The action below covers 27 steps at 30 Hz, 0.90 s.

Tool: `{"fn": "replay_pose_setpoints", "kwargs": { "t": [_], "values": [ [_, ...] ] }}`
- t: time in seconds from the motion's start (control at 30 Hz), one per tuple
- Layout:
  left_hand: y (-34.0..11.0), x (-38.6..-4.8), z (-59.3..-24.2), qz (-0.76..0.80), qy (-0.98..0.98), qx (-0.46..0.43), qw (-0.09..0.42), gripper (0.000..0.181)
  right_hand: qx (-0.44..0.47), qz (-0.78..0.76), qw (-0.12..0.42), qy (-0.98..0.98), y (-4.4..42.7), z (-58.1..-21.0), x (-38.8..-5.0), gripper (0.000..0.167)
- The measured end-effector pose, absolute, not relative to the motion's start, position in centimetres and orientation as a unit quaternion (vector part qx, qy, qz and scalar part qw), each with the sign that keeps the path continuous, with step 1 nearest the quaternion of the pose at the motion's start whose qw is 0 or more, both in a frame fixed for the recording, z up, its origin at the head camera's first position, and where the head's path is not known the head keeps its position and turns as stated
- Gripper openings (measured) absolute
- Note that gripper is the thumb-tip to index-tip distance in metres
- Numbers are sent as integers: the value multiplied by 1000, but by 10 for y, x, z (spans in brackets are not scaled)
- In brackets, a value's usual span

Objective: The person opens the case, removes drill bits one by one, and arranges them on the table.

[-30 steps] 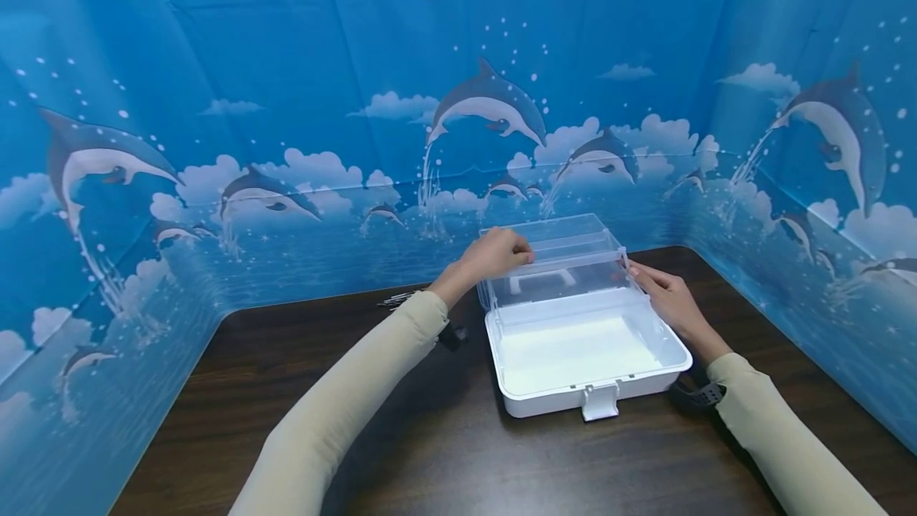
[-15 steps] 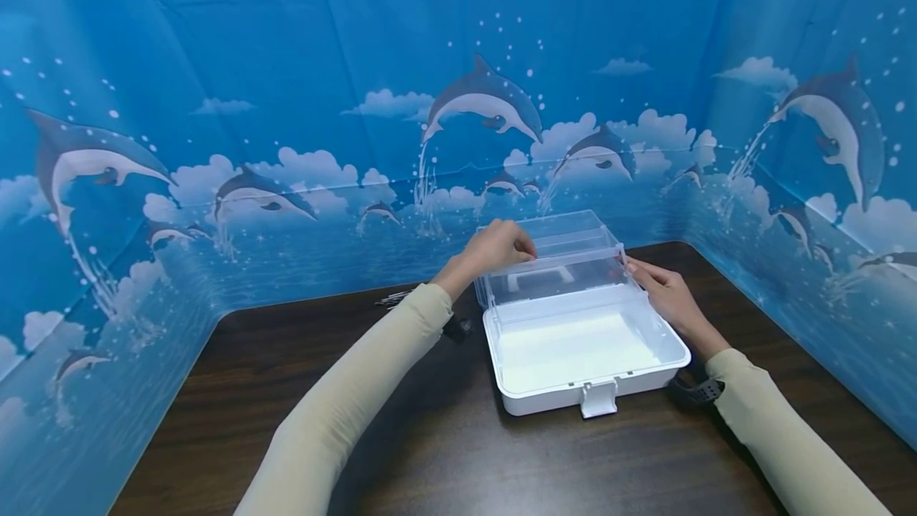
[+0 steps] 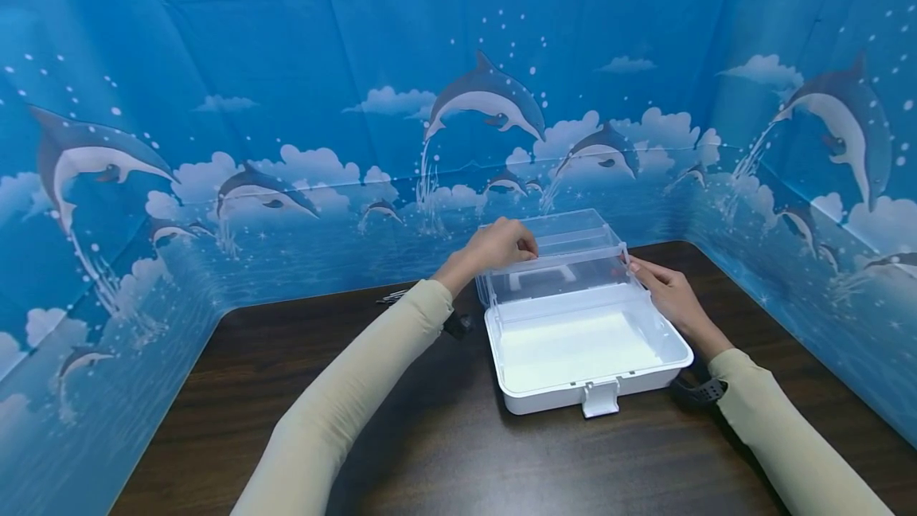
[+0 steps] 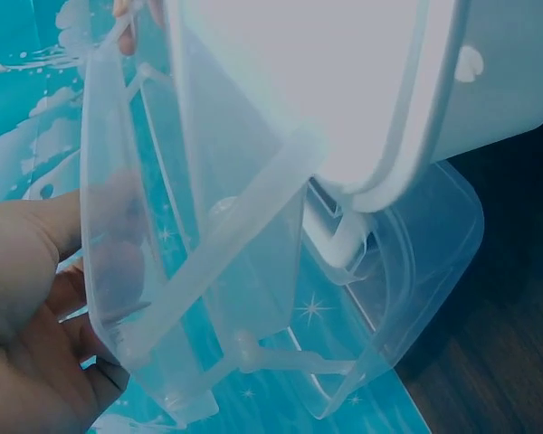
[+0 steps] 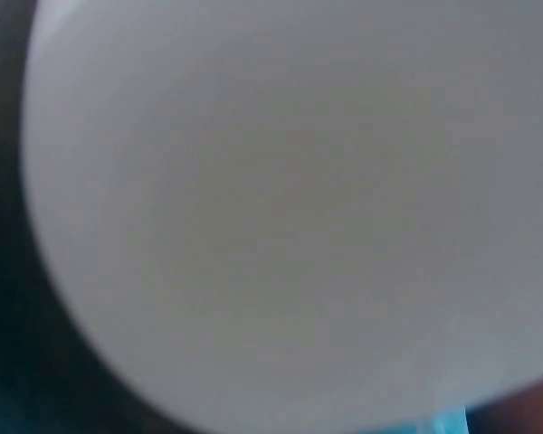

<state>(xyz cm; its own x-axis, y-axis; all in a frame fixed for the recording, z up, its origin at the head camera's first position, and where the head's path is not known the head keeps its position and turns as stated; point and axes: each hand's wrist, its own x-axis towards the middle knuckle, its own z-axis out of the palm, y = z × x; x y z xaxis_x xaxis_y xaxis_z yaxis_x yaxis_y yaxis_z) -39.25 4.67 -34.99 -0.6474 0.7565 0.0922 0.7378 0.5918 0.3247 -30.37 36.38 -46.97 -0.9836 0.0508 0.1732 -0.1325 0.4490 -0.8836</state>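
A white storage box (image 3: 583,349) with its lid raised stands on the table. Clear plastic trays on folding arms are lifted above its back part, in front of the clear lid (image 3: 569,221). My left hand (image 3: 494,247) grips the upper clear tray (image 3: 573,263) near its left end. In the left wrist view that hand (image 4: 36,307) is wrapped about the tray (image 4: 118,217), partly seen through it. At the tray's right end my right hand (image 3: 666,297) pinches with its fingertips. The blurred white box wall (image 5: 290,217) fills most of the right wrist view.
Several thin metal pieces (image 3: 392,297) lie on the dark wooden table (image 3: 458,452), left of the box. A blue dolphin-print curtain (image 3: 344,102) stands close behind the table and along its sides. The box's white latch (image 3: 600,399) hangs down in front.
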Motion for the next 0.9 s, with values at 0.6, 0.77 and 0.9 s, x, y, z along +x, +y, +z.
{"fn": "replay_pose_setpoints", "kwargs": {
  "t": [0.6, 0.77, 0.9],
  "values": [
    [23, -398, -356, 229, 874, 428, 25, 22, 7, 524, 78, -848, 367, -473, -300, 74],
    [-4, -389, -349, 244, 877, 413, -14, 22, 7, 526, 72, -848, 362, -471, -301, 74],
    [-29, -383, -342, 242, 883, 400, -41, 22, 8, 525, 81, -847, 363, -469, -303, 73]
  ]
}}
